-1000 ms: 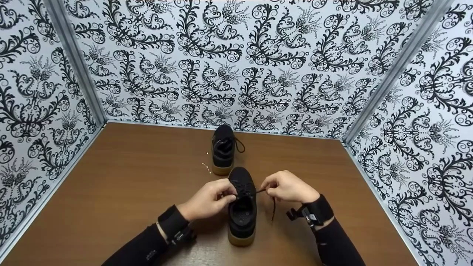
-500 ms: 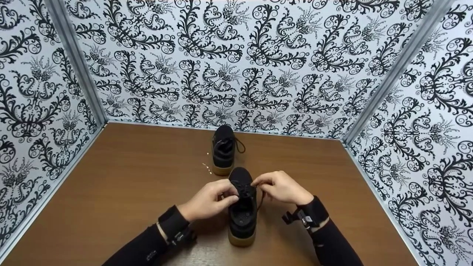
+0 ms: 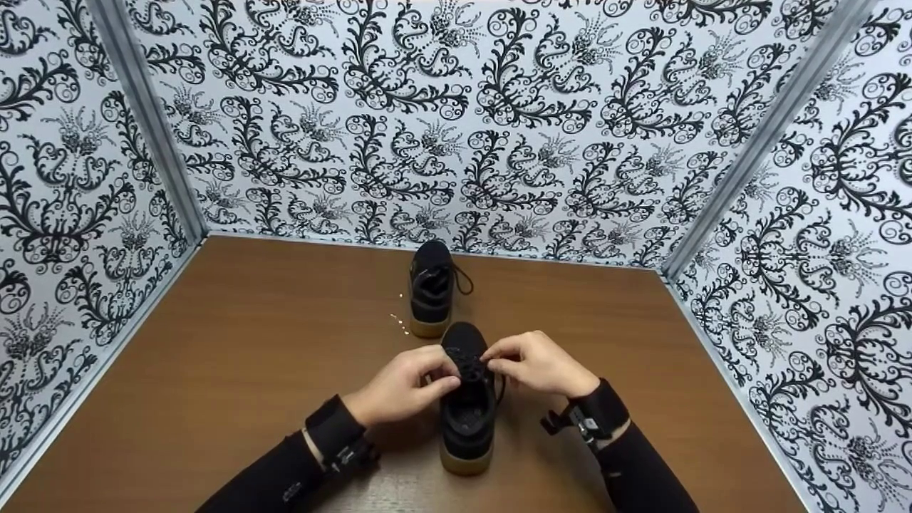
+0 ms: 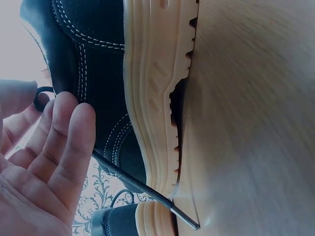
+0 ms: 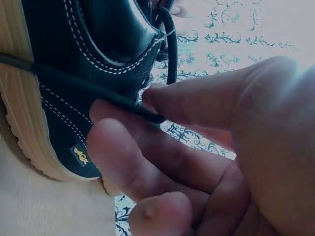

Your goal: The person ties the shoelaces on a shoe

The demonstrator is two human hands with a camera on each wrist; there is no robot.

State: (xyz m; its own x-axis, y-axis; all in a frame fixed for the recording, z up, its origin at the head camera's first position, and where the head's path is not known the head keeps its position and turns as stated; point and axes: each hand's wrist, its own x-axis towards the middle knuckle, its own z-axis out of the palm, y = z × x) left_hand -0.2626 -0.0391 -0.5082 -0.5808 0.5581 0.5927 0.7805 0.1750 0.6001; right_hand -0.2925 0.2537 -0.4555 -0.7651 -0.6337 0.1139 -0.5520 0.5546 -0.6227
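A black lace-up shoe (image 3: pixel 467 450) with a tan sole stands on the table, toe pointing away. On its left side my left hand (image 3: pixel 402 386) pinches a lace loop (image 4: pixel 44 90) between thumb and forefinger, close to the eyelets. From below those fingers a lace end (image 4: pixel 135 184) slants down past the sole in the left wrist view. My right hand (image 3: pixel 543 365) is at the shoe's right side, fingertips right at the lacing. In the right wrist view, its thumb and forefinger pinch a dark lace (image 5: pixel 88 86) that crosses the shoe's side.
Just beyond the toe stands a second black shoe (image 3: pixel 431 308), its lace looping out to the right. Small pale marks (image 3: pixel 400 322) lie left of it on the brown table (image 3: pixel 285 313). Patterned walls (image 3: pixel 442 128) enclose the back and sides.
My right hand has moved left from beside the shoe to its lacing, bringing the lace that was drawn out to the right. My left hand and both shoes have stayed in place.
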